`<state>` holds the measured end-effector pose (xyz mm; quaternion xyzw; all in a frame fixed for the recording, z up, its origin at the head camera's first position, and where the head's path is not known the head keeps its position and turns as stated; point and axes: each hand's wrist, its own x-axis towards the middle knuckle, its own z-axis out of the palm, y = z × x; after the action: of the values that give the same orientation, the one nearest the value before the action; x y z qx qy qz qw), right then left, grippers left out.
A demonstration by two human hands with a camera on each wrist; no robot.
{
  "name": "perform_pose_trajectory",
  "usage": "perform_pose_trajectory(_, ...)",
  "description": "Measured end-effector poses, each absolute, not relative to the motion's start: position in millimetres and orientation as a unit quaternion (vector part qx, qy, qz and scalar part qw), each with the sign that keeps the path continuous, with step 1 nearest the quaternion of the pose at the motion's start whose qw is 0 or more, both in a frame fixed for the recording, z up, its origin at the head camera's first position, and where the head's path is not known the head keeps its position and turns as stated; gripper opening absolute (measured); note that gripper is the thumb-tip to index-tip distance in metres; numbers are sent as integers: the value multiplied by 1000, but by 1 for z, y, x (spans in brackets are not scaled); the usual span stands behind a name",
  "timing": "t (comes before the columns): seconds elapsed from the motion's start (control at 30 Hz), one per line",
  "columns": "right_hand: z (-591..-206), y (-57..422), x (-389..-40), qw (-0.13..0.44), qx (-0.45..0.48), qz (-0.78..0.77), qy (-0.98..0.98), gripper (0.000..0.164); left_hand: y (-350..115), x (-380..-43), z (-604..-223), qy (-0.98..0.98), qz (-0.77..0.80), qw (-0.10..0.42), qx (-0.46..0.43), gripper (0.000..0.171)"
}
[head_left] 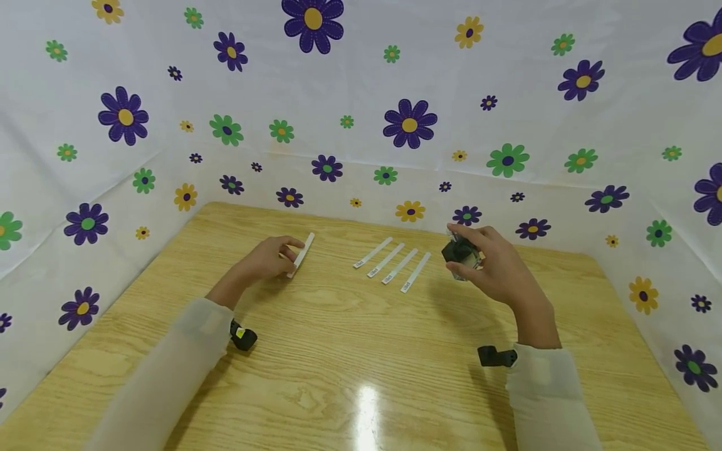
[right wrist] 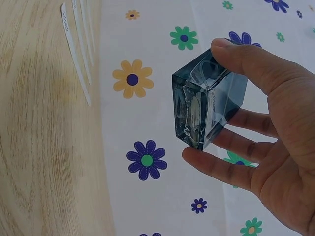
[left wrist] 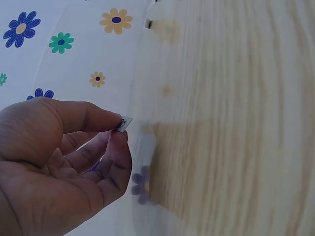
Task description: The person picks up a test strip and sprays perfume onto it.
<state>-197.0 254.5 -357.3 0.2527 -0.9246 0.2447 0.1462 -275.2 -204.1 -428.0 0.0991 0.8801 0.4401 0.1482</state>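
Note:
My left hand pinches a narrow white paper strip between thumb and fingertips, over the left part of the wooden table. The left wrist view shows dark print on the strip's small visible end. At the right, my right hand grips a dark-tinted glass perfume bottle, thumb on one side and fingers on the other. Its thick, angular clear base faces the right wrist camera, and the bottle appears tilted. Several similar white strips, printed at their near ends, lie slanted side by side between my hands.
The pale wooden table reaches back to a white flowered cloth that hangs behind it and along both sides. Black wrist cameras sit at both cuffs, the left camera and the right camera.

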Motion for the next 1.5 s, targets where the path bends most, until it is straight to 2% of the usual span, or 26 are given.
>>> perform_pose_trajectory(1.03,-358,257,-197,161,253,245,-922,73,-123,-270,-412,861,448,133,203,49)
perform_pose_trajectory(1.5,-356,258,-197,157,247,245,-925,72,-89,-259,-406,849,449,149,234,50)
